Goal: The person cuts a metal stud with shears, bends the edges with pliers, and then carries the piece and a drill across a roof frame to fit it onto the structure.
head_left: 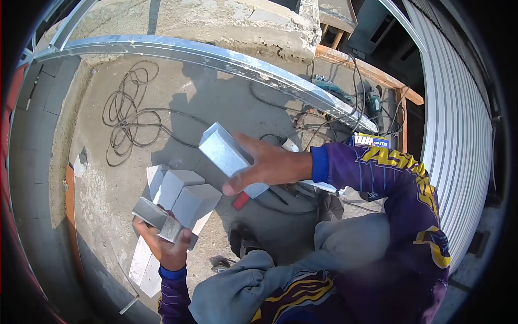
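My right hand [272, 162] grips a short, shiny metal channel piece [224, 151] in the middle of the view, its thumb and fingers spread along the sides. Lower left, my left hand [164, 243] is closed around a smaller grey metal piece [156, 216]. Just behind and beside my left hand, several folded metal pieces [186, 197] lie in a cluster on a pale flat strip [143, 264]. A red object [240, 201] is on the floor below my right hand, partly beside another bluish metal surface.
A long metal beam [199, 56] crosses the far side. Coiled black cable [127, 119] lies on the concrete floor at left. Power tools [373, 101] and tangled cords sit at back right, near a wooden frame [367, 65]. Corrugated sheet [456, 129] stands at right.
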Motion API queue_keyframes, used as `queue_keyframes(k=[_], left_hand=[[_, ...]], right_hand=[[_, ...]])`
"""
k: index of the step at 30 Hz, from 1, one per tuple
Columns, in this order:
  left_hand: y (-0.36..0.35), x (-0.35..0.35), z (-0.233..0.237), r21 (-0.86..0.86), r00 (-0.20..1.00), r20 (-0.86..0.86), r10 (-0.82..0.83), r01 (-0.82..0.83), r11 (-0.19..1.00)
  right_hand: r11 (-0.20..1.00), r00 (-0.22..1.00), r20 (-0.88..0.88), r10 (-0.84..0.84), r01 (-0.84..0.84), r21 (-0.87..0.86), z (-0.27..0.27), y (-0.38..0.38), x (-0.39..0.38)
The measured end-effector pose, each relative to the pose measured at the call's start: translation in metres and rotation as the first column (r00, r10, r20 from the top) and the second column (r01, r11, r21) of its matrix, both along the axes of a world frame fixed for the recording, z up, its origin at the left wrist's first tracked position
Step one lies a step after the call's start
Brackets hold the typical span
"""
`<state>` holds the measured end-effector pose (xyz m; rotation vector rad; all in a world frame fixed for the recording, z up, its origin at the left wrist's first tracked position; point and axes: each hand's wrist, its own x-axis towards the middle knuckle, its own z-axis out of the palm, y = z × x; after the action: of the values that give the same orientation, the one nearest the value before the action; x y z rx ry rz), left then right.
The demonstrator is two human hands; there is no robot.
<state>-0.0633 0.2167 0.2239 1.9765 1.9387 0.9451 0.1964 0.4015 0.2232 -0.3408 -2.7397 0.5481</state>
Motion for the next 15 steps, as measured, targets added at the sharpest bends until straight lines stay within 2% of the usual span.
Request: queue_keyframes(k=[1, 2, 3, 4, 5, 6, 7, 8, 9, 10, 11, 13, 14, 15], left_hand=[[0.002, -0.003, -0.009, 0.079, 0.94, 0.274, 0.205, -0.235, 0.969], [0.003, -0.006, -0.013, 0.088, 0.765, 0.536, 0.357, -0.471, 0.878], [0.005, -0.014, -0.008, 0.162, 0.928, 0.17, 0.331, -0.358, 0.92], [0.005, -0.023, 0.0, 0.165, 0.934, -0.227, 0.275, -0.241, 0.956], [0.003, -0.027, 0.007, -0.015, 0.938, -0.222, 0.265, -0.275, 0.961], [0.002, -0.029, 0.012, -0.096, 0.932, -0.185, 0.31, -0.331, 0.939], [0.0, -0.036, 0.015, -0.223, 0.934, -0.071, 0.349, -0.356, 0.908], [-0.005, -0.053, 0.001, -0.156, 0.942, -0.124, 0.312, -0.329, 0.931], [-0.009, -0.068, -0.007, -0.178, 0.942, -0.195, 0.274, -0.308, 0.934], [-0.006, -0.068, -0.009, -0.229, 0.952, -0.161, 0.261, -0.293, 0.928], [-0.005, -0.069, -0.015, -0.279, 0.939, -0.207, 0.276, -0.327, 0.903], [-0.005, -0.074, -0.032, -0.316, 0.926, -0.323, 0.197, -0.302, 0.899], [-0.005, -0.071, -0.039, -0.321, 0.931, -0.309, 0.194, -0.294, 0.9], [-0.003, -0.064, -0.037, -0.239, 0.905, -0.378, 0.197, -0.3, 0.923]], right_hand=[[0.996, 0.997, 0.017, -0.074, 0.075, -0.051, -0.005, 0.003, 0.003], [0.984, 0.989, 0.039, -0.144, 0.148, -0.102, -0.011, 0.006, 0.006], [0.965, 0.976, 0.07, -0.207, 0.216, -0.152, -0.017, 0.01, 0.01], [0.941, 0.963, 0.111, -0.247, 0.265, -0.209, -0.022, 0.014, 0.014], [0.929, 0.955, 0.149, -0.256, 0.286, -0.237, -0.02, 0.018, 0.019], [0.912, 0.953, 0.185, -0.238, 0.285, -0.295, -0.019, 0.014, 0.021], [0.8, 0.949, 0.213, -0.231, 0.31, -0.514, -0.019, 0.01, 0.023], [0.66, 0.939, 0.248, -0.238, 0.344, -0.668, -0.021, 0.017, 0.024], [0.663, 0.954, 0.238, -0.185, 0.3, -0.686, -0.03, 0.016, 0.025], [0.78, 0.952, 0.241, -0.189, 0.295, -0.552, -0.037, 0.015, 0.028], [0.868, 0.946, 0.245, -0.211, 0.296, -0.399, -0.042, 0.012, 0.029], [0.888, 0.942, 0.284, -0.178, 0.278, -0.367, -0.045, 0.007, 0.027], [0.911, 0.938, 0.313, -0.149, 0.254, -0.325, -0.045, 0.007, 0.029], [0.909, 0.935, 0.323, -0.148, 0.257, -0.327, -0.045, 0.006, 0.031]])
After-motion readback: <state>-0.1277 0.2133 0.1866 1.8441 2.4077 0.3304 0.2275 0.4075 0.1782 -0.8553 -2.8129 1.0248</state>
